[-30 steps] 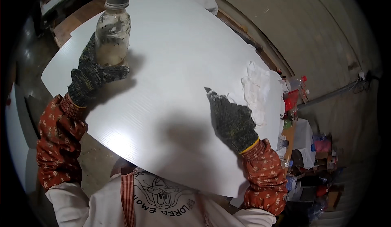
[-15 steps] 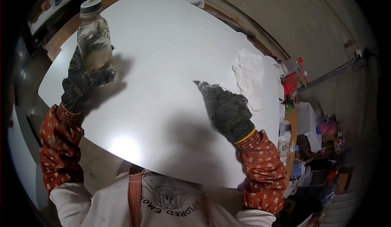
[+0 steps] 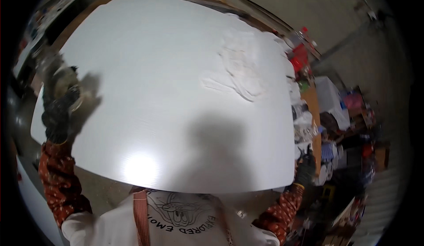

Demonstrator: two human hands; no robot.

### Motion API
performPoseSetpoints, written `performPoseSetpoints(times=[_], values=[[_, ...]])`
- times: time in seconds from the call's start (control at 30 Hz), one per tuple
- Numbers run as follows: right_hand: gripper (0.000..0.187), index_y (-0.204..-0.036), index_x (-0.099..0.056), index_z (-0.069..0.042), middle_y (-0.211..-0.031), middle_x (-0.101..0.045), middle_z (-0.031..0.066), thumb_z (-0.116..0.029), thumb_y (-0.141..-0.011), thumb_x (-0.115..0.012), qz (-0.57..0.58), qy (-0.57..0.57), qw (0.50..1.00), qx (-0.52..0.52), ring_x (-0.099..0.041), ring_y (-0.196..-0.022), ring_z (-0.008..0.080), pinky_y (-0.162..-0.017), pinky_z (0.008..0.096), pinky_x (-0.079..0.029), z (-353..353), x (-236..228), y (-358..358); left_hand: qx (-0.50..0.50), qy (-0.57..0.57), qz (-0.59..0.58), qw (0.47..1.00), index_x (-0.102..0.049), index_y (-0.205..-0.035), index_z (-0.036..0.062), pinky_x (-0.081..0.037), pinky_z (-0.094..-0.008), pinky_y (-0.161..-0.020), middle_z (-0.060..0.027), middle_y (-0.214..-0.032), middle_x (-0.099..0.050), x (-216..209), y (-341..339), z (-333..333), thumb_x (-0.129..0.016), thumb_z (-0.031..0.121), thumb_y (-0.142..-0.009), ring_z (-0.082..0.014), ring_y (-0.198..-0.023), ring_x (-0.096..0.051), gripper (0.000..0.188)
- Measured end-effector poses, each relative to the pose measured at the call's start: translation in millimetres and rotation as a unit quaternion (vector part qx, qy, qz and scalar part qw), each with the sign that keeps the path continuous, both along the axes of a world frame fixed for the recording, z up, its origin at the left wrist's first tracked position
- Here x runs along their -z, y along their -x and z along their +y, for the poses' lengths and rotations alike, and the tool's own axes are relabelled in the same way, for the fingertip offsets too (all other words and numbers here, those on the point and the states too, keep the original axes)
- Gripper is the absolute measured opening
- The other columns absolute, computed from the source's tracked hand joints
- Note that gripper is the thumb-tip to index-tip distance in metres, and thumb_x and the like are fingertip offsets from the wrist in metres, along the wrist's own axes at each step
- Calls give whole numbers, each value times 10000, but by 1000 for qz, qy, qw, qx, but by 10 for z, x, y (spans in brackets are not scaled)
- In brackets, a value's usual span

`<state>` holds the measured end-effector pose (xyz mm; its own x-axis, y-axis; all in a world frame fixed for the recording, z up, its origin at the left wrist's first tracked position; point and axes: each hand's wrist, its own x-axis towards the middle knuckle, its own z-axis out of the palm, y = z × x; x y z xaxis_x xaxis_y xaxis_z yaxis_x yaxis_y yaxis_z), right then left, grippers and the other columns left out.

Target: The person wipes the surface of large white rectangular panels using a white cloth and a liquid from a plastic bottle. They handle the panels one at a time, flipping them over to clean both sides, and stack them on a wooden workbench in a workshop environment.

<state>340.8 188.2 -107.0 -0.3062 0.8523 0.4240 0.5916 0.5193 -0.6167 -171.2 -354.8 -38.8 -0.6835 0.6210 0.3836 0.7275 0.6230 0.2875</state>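
Cluttered workshop, big white glossy board (image 3: 176,91) with crumpled white cloth (image 3: 243,69) on it.
Left gloved hand (image 3: 59,109) fingers wrapped round clear jar (image 3: 62,76), likely slippery, fragile, best gripped mid-body; right gloved hand (image 3: 304,169) at board edge, grip unclear.

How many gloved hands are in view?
2. The left hand is at the white board's left edge, blurred, around a jar. The right hand is off the board's lower right corner, by the clutter. Nobody else's hands show.

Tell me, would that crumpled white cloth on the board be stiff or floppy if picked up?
Probably floppy: the white cloth lies in soft wrinkles, flat against the white board. Likely light too, since it looks thin. It would probably slide easily, as the board looks glossy.
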Motion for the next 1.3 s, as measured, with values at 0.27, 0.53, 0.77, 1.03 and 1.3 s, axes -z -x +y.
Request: performPoseSetpoints(times=[0.27, 0.53, 0.77, 1.03, 1.3], values=[[424, -1228, -547, -31, -1093, -639, 187, -275, -882, -547, -195, 158, 964, 89, -614, -975, 321, -824, 378, -472, -271, 522, 523, 8, -50, -17, 999, -502, -1222, 6, -452, -335, -956, -157, -1223, -560, -251, 47, 275, -580, 219, -885, -225, -1097, -559, 407], [702, -1433, -309, -67, -1338, -493, 174, -163, -843, -677, -20, -92, 976, -195, -515, -1170, 217, -953, 320, -435, -102, -1018, 1146, -44, -146, -55, 987, -551, -1174, 1, -472, -318, -928, -147, -1197, -587, -171, 84, 84, -558, 153, -900, -210, -1063, -584, 314], [930, -1466, -225, -128, -1465, -249, 246, -503, -750, -686, -233, -195, 841, -448, -282, -1340, 391, -1106, 470, -219, -227, -1149, 3605, -218, -195, -61, 954, -594, -1132, -4, -490, -303, -903, -138, -1174, -610, -244, -228, -585, -539, 95, -913, -196, -1032, -605, 247], [697, -1423, -336, -149, -1474, -234, 257, -561, -871, -445, -193, -210, 590, -755, -197, -1369, 417, -1128, 498, -131, -2315, -1025, 5273, -251, -408, -133, 868, -578, -1155, -2, -475, -315, -914, -112, -1128, -613, -532, -225, -803, -598, 78, -874, -193, -1025, -587, 293], [496, -1258, -493, -47, -1240, -520, 152, -381, -897, -552, -125, -24, 835, -535, -469, -1187, 309, -1031, 402, -356, -723, -518, 6463, -444, -311, 5, 840, -470, -1288, 26, -510, -327, -849, -131, -1171, -590, -317, -400, -1284, -685, 128, -826, -243, -1033, -595, 519]])
